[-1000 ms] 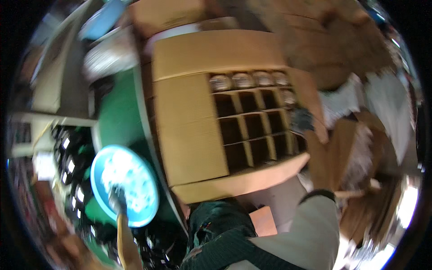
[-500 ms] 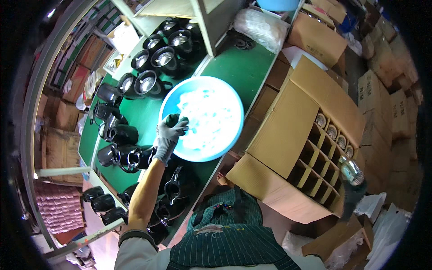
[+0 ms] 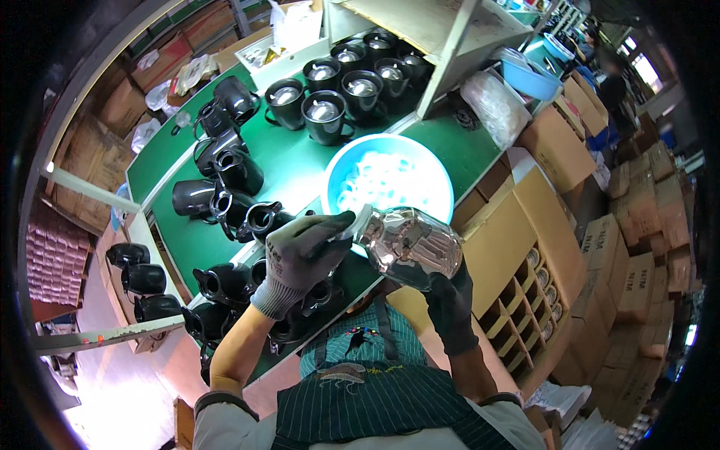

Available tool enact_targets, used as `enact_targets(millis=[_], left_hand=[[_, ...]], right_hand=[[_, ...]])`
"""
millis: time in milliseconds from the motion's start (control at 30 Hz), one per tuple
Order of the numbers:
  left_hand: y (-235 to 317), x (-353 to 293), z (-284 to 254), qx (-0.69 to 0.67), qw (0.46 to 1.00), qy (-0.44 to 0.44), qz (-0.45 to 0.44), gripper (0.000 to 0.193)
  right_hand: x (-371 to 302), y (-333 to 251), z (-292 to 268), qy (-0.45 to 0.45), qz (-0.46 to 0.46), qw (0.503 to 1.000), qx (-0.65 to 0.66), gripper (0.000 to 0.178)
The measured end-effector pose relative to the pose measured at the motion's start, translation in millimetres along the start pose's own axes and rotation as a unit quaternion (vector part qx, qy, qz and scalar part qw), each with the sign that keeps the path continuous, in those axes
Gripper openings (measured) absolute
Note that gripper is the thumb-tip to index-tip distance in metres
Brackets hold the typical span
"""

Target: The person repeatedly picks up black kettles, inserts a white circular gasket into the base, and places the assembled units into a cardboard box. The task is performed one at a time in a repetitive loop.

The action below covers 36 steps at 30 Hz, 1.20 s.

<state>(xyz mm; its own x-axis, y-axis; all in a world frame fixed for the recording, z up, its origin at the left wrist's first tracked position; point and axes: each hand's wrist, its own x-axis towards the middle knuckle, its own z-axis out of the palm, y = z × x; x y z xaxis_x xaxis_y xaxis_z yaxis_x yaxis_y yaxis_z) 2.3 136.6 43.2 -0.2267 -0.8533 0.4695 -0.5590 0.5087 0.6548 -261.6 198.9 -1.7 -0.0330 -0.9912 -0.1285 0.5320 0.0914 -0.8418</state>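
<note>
A mirrored silver glass flask liner is tilted in front of me, its narrow neck toward the left. My gloved right hand is wrapped round its wide base end. With closed fingers, my gloved left hand pinches a pale, ring-like piece against the liner's neck. Just behind the liner stands a light-blue basin of small white pieces, washed out by glare. Black jug bodies lie beside and below my left hand on the green table.
At the back, black jugs stand upright with silvery liners inside. On the right an open carton has divider cells, several holding liners. A shelf post rises from the table. Stacked cartons line the far right.
My left hand has left the basin and come to the liner's neck. My right hand has lifted the liner from beside the divided carton to the front of the basin.
</note>
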Motion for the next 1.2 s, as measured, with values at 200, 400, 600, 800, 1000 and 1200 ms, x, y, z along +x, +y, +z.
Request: enact_targets(millis=[200,400,600,800,1000,1200], left_hand=[[-16,-1,-32,-0.026,0.999,-0.016,-0.014,0.036],[-37,12,-56,-0.074,0.996,-0.008,-0.040,0.039],[-78,26,-68,-0.190,0.979,-0.034,-0.063,0.050],[-65,41,-53,0.046,0.997,-0.008,-0.067,0.048],[-91,11,-31,-0.157,0.951,0.170,-0.203,0.040],[-177,2,-77,0.087,0.955,0.019,-0.284,0.039]], right_hand=[[20,13,25,-0.003,-0.144,0.938,-0.316,0.095],[53,20,45,-0.055,-0.191,0.918,-0.342,0.111],[90,33,47,-0.109,-0.194,0.924,-0.312,0.110],[114,63,30,-0.107,0.094,0.990,0.004,0.076],[125,89,13,-0.122,0.315,0.916,0.215,0.089],[130,98,-35,-0.143,0.297,0.911,0.247,0.091]])
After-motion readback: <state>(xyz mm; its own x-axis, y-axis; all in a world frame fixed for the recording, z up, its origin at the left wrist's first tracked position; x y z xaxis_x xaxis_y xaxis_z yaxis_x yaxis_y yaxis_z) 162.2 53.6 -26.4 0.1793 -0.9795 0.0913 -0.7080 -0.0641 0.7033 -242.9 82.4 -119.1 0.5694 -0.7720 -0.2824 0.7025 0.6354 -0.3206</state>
